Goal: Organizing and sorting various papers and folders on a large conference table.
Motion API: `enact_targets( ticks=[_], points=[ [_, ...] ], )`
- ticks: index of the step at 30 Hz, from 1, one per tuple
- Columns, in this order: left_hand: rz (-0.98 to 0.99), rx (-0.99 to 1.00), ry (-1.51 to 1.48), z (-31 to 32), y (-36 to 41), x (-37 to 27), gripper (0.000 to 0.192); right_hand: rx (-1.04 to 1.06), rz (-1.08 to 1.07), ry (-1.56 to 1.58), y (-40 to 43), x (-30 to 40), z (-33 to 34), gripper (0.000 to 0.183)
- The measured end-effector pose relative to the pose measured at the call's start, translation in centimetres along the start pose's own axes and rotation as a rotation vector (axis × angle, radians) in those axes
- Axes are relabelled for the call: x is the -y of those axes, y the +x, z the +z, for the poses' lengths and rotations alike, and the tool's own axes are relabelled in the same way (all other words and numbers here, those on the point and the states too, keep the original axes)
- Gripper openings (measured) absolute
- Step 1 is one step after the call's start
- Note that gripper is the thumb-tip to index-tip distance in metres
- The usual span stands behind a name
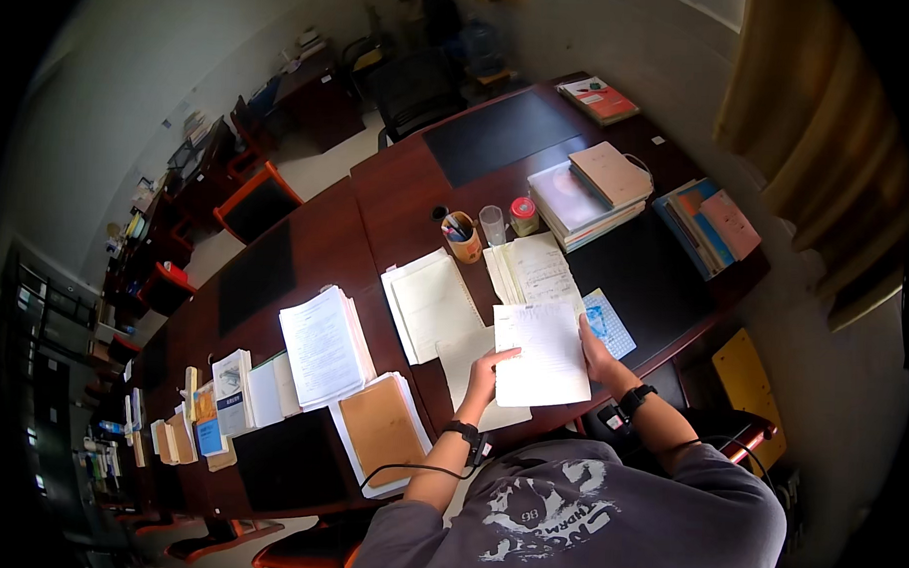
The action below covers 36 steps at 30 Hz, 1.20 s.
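A white sheet of paper with lines of writing (pixel 543 362), perhaps more than one layer, is held over the near edge of the dark wooden table. My left hand (pixel 487 377) grips its left edge, the thumb on top. My right hand (pixel 596 350) grips its upper right edge. Beneath and to the left lies a blank greyish sheet (pixel 470 363). Just beyond the held paper is a worn open stack of handwritten pages (pixel 541 268). A blue-and-white patterned card (pixel 609 323) lies beside my right hand. An open notebook with pale pages (pixel 433 306) rests further left.
Beyond the papers stand a pen holder (pixel 465 243), a clear glass (pixel 492 225) and a red-lidded jar (pixel 524 215). Book stacks (pixel 588 206) lie at the right. Tall paper piles (pixel 325 347) and a brown folder (pixel 386 428) are at the left. Cables run from both wristbands.
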<state>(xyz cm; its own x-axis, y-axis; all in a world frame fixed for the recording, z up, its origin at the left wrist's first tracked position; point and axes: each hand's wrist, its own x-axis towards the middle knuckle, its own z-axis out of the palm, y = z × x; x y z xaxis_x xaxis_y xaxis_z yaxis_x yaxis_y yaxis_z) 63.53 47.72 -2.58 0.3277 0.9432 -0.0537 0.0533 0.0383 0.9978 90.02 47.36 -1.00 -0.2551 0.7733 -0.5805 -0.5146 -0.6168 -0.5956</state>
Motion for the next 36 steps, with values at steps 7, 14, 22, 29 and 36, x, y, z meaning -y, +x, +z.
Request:
enact_targets(
  ticks=[7, 14, 22, 29, 36],
  points=[
    [0.199, -0.172, 0.341, -0.1, -1.9, 0.1, 0.051, -0.063, -0.34, -0.718, -0.2, -2.0, -0.5, 0.067],
    [-0.242, -0.385, 0.78, -5.2, -6.2, 5.6, 0.083, -0.03, -0.698, -0.398, 5.1, 8.0, 0.9, 0.044],
    [-0.908, -0.399, 0.874, -5.4, -10.6, 6.5, 0.104, -0.428, -0.434, -1.326, 14.5, 3.3, -9.9, 0.047],
    [-0.877, -0.382, 0.79, -6.1, -10.8, 7.3, 0.109, -0.344, -0.497, -1.123, 13.7, 2.6, -4.4, 0.045],
    [-0.962, -0.39, 0.843, -4.7, -8.1, 5.8, 0.094, -0.515, -0.443, -0.662, 14.5, 1.0, -6.7, 0.042]
  ],
)
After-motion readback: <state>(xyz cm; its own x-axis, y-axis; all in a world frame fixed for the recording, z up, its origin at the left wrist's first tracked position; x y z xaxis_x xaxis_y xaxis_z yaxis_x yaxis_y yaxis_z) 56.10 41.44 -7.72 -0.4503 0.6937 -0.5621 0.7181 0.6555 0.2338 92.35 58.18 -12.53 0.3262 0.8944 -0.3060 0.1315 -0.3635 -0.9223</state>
